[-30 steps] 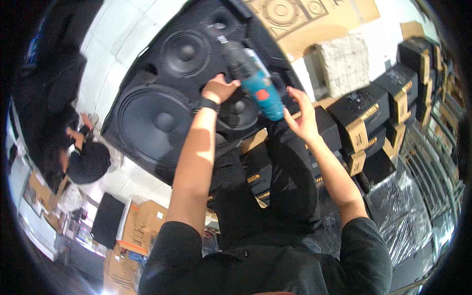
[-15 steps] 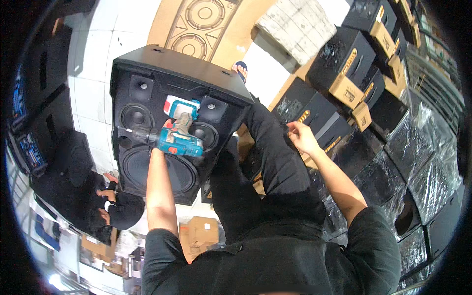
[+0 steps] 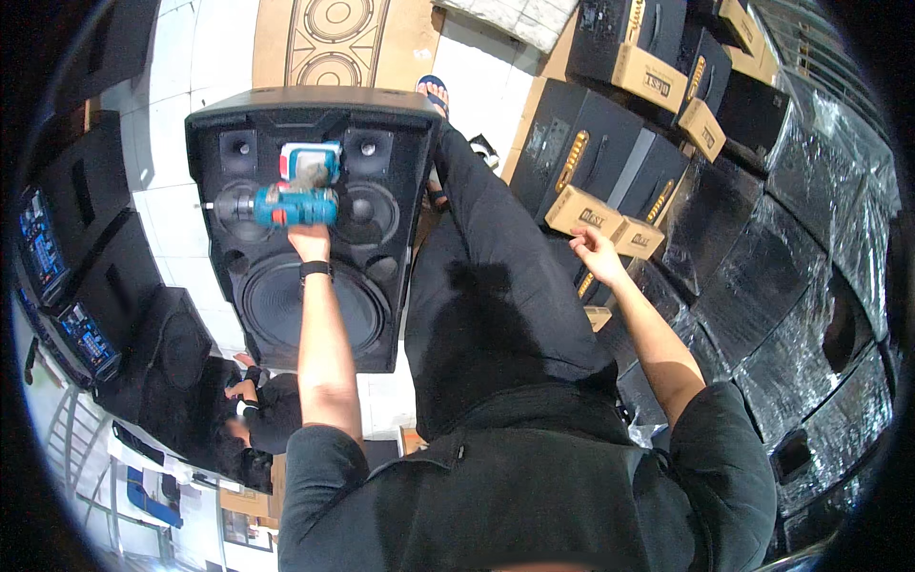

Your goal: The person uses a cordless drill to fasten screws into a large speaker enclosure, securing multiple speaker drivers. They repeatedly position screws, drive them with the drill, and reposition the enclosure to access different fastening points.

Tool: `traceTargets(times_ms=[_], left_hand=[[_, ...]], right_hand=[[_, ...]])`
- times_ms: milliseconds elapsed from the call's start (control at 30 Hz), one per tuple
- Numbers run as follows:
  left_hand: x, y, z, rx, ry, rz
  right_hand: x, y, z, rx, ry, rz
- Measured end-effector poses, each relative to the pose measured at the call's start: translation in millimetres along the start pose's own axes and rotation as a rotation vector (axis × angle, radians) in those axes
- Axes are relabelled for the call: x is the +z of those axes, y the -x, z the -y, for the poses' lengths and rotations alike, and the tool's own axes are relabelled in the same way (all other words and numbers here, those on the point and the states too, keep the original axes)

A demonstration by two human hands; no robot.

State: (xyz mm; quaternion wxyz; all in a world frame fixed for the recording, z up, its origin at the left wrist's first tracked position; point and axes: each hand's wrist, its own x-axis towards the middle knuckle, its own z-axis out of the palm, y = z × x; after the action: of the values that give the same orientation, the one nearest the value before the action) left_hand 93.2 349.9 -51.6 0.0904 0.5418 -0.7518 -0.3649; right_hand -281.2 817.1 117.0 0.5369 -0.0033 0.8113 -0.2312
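Observation:
My left hand (image 3: 311, 242) is wrapped round the handle of a blue and white cordless drill (image 3: 292, 207), whose bit points left. A dark band circles that wrist. Under the drill is a large black speaker cabinet (image 3: 410, 238), its front facing up. It carries two small square horns, two mid-size drivers and one big woofer (image 3: 310, 305). The drill hides part of these; whether its tip touches anything I cannot tell. Over on the right, my right hand (image 3: 593, 250) holds nothing, its fingers loosely bent and apart, beside a small brown cardboard box (image 3: 583, 212).
Black cabinets (image 3: 543, 129) with more small boxes stand to the right, and film-wrapped black cabinets (image 3: 753, 272) behind them. A printed cardboard sheet (image 3: 410, 57) lies beyond the speaker. At the left are more speakers (image 3: 172, 329) and a crouching person (image 3: 272, 410). My sandalled foot (image 3: 434, 93) is near the cabinet.
My view has turned and shifted, so the speaker sits squarer and further left. My left hand still grips the drill, now higher in view. The right hand is nearer the small boxes.

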Motion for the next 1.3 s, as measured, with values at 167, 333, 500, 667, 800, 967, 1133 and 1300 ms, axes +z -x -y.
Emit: traceTargets(times_ms=[167,333,500,667,800,967,1133,1300], left_hand=[[-35,104,-72,-0.232,0.069,-0.296],[-20,226,-103,-0.304,0.185,0.487],[11,276,-121,-0.569,0.338,0.816],[24,251,-130,-0.509,0.372,0.608],[31,206,-134,-0.341,0.269,0.495],[56,120,-171,0.042,0.142,0.28],[118,33,-204,0.395,-0.033,0.002],[165,-1,-191,0.463,-0.114,-0.07]], right_hand=[[7,64,-60,0.014,0.055,-0.057],[9,92,-96,-0.079,0.09,-0.053],[-12,89,-98,0.058,0.087,-0.054],[-19,73,-100,0.01,-0.13,-0.007],[-9,39,-103,-0.036,-0.042,-0.111],[25,-40,-83,-0.072,0.168,-0.157],[73,-195,-50,-0.243,0.577,-0.116],[132,-380,-40,-0.445,0.641,-0.167]])
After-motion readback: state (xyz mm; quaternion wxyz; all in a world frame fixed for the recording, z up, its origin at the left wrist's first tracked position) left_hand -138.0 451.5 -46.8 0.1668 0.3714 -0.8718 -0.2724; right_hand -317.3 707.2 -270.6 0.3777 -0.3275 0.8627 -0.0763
